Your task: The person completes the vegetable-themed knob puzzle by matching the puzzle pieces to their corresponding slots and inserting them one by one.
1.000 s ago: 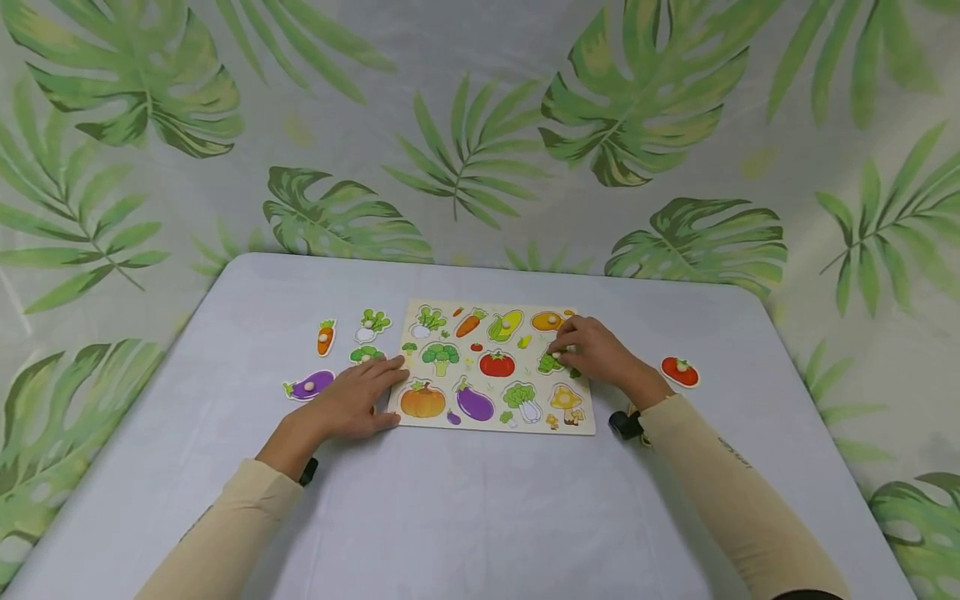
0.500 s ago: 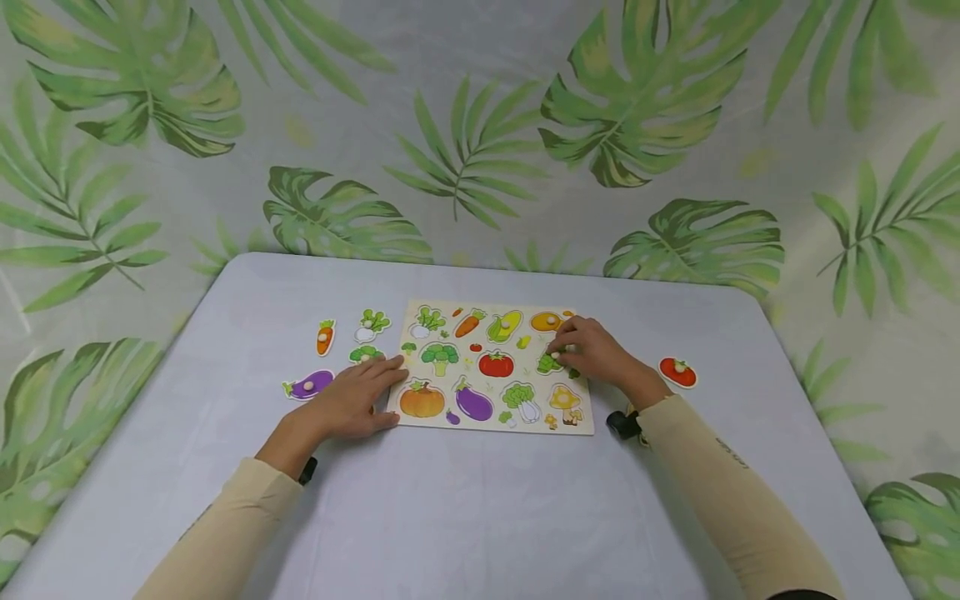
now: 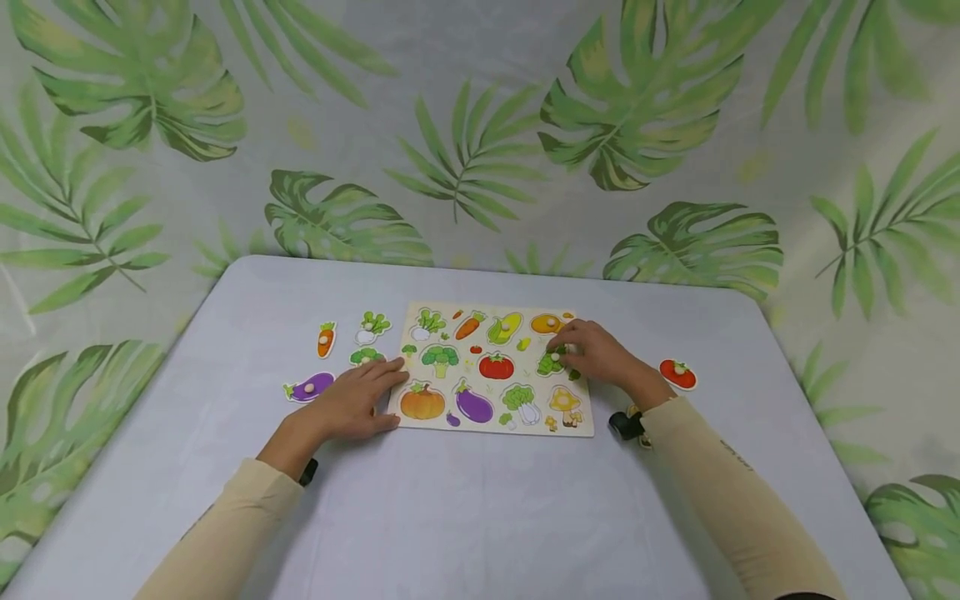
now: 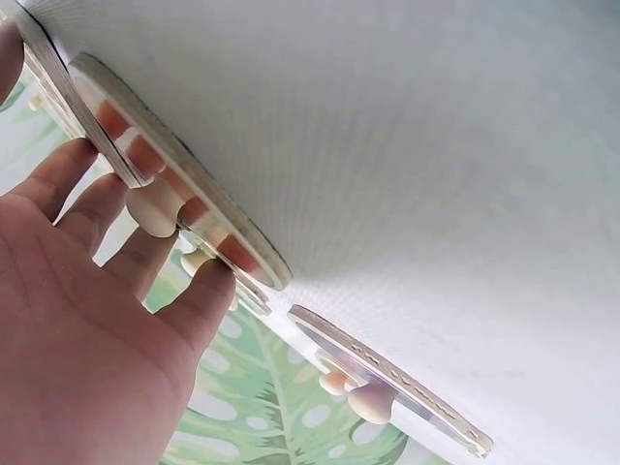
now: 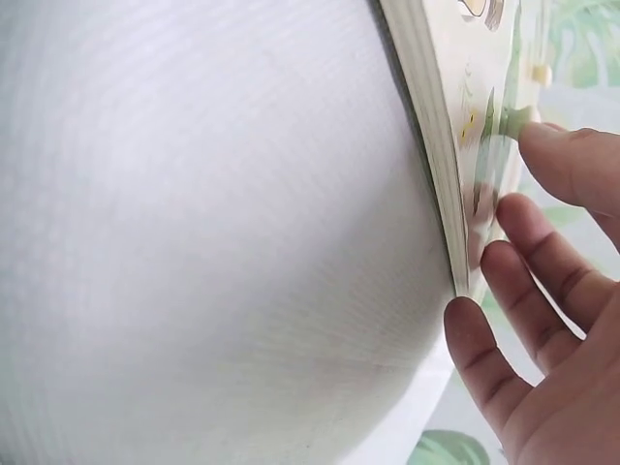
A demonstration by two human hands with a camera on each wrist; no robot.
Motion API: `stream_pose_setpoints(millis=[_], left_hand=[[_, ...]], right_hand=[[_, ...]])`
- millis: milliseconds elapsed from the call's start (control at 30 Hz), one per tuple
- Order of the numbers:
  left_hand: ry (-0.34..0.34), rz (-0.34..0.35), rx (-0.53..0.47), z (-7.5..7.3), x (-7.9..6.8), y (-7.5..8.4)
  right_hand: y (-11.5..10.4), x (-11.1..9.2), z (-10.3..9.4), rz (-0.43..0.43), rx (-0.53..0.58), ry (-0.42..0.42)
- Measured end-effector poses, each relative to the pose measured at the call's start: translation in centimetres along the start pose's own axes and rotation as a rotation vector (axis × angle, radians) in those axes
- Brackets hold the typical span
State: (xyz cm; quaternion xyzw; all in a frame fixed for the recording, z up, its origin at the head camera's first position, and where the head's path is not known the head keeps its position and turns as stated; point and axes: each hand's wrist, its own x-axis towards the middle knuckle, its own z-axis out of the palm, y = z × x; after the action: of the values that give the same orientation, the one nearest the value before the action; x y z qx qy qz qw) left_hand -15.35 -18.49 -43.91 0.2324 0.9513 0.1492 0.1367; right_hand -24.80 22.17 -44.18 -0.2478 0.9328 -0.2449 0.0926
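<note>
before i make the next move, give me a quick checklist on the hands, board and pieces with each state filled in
1. Left hand on the left edge of the board: ok
2. Right hand at the knob of the green piece: ok
3. That piece fully seated: cannot tell, partly covered
4. Tomato piece on the board: not ok, off to the right
5. Eggplant piece on the board: not ok, off to the left

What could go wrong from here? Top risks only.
1. Right hand pinches the green piece by its knob at the board; I can't tell if it's fully seated, so it might sit proud.
2. Left hand overlaps a loose green-topped piece in the head view; pulling away could nudge it.
3. A half-covered piece lies beside the right wrist camera; a low swing might drag it.
</note>
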Motion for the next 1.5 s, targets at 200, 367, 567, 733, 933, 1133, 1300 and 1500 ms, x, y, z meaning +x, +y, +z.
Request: stream_pose_setpoints(millis=[200, 367, 567, 733, 933, 1133, 1300, 1500], left_hand=[[0.011, 0.011, 0.009, 0.1, 0.0, 0.0], [0.01, 0.014, 0.006, 0.1, 0.1, -0.1], [0.009, 0.014, 0.011, 0.0, 0.0, 0.0], [0.005, 0.013, 0.006, 0.0, -0.1, 0.1], [0.009, 0.017, 0.014, -0.1, -0.1, 0.0], [0.008, 0.007, 0.002, 0.0, -0.2, 0.1], [0.009, 0.002, 0.001, 0.0, -0.2, -0.1], [0.013, 0.013, 0.005, 0.1, -0.1, -0.2]], right_hand=[[-0.3, -0.1, -0.1, 0.007, 0.005, -0.003], [-0.6, -0.3, -0.8, 0.016, 0.004, -0.007], [-0.6, -1.1, -2.4, 0.006, 0.002, 0.018], [-0.5, -2.2, -4.3, -0.007, -0.019, 0.045], [-1.1, -4.1, -6.9, -0.018, -0.026, 0.088], [0.0, -6.1, -7.8, -0.018, -0.048, 0.104], [0.8, -7.2, -7.8, 0.003, -0.077, 0.085], [1.8, -9.1, -8.0, 0.038, -0.069, 0.087]])
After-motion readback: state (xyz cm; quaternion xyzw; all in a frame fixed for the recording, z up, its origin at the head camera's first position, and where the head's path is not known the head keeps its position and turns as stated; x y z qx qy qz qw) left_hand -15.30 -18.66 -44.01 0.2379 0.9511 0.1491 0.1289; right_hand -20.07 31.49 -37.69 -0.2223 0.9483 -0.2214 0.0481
